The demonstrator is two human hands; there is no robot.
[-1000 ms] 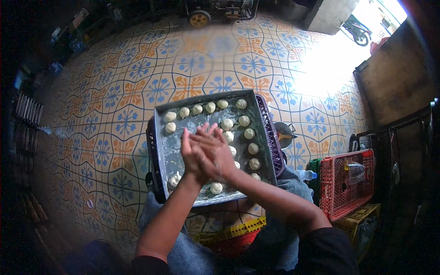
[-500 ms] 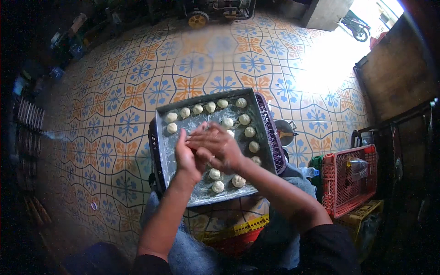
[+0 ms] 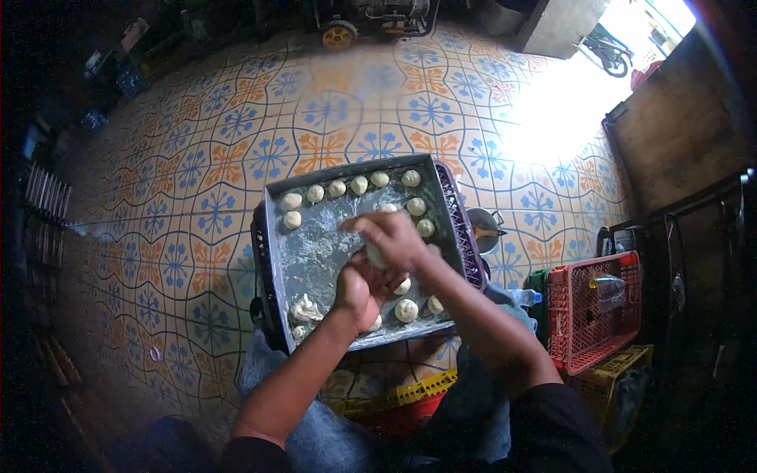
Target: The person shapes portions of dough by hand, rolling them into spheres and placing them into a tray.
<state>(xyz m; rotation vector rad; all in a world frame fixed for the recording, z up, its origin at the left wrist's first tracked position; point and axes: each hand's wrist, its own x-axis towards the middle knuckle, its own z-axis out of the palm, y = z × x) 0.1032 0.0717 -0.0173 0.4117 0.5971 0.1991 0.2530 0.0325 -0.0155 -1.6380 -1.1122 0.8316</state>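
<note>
Over the floury metal tray (image 3: 315,236), my left hand (image 3: 361,298) is turned palm up, its fingers partly under my right hand (image 3: 398,240). The right hand bends over it from above. Pale dough (image 3: 374,255) shows between the two palms, mostly covered by them. Rounded dough balls (image 3: 359,185) line the tray's far side, with more along its right side and near edge, such as one dough ball (image 3: 406,310) below my right wrist. A rough, torn lump of dough (image 3: 306,309) lies in the near left corner, left of my left wrist.
Under the tray is a purple plastic crate (image 3: 465,229). To its right stand a metal pot (image 3: 487,229), a clear bottle (image 3: 527,297) and a red crate (image 3: 603,315) above a yellow one (image 3: 603,386). A wheeled machine (image 3: 371,20) stands far back on the tiled floor.
My hands have come apart from their flat, pressed position. The left has moved right and nearer me, and the right now arches above it. The lump in the near left corner has come into sight.
</note>
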